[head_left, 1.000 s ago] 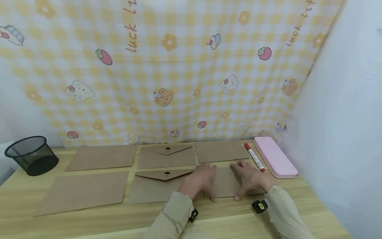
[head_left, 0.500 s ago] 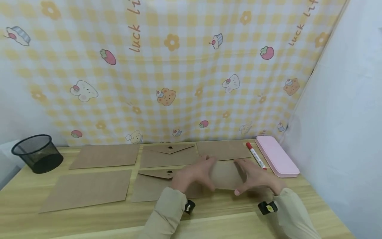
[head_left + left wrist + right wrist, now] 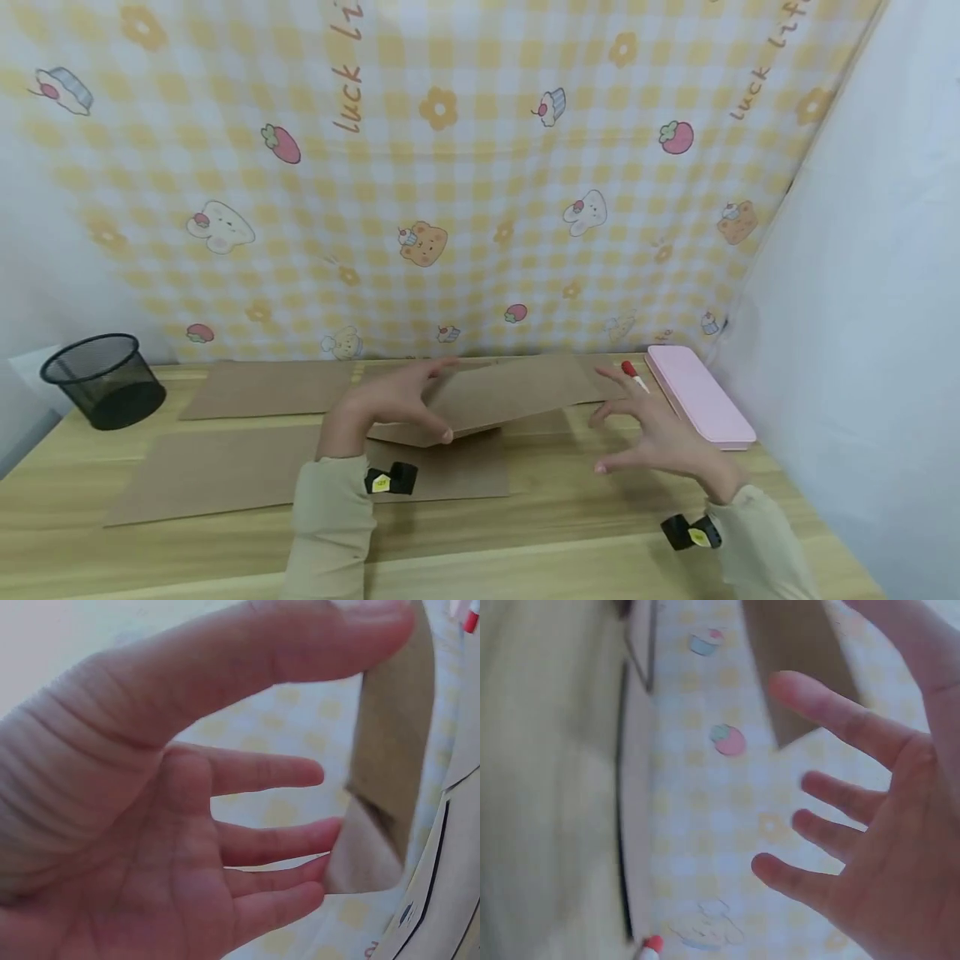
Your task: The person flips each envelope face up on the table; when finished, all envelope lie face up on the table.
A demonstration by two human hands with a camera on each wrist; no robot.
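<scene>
Hands over a wooden table laid with brown kraft envelopes. My left hand holds one envelope raised off the table, thumb on the near side and fingers behind its left end; the left wrist view shows the pinch, with the thumb tip on the paper's top edge and the other fingers nearly straight. The envelope's long axis runs left to right, sloping up toward the far right, so most of its length extends away from my left hand toward my right hand. My right hand is spread wide, fingers apart and holding nothing (the right wrist view confirms an empty palm); it hovers just beside the envelope's right end, apart from it. The left hand is thus the only one in contact, and the free end lies nearer the right.

Other envelopes lie flat: one at far left, one at near left, and one directly beneath the raised piece. A red-capped marker and a pink case lie at the right, a black mesh cup at the left.

Hidden or unclear: the raised envelope covers the envelopes behind it, my right fingers cover most of the marker, and the flap side of the held envelope cannot be told.
</scene>
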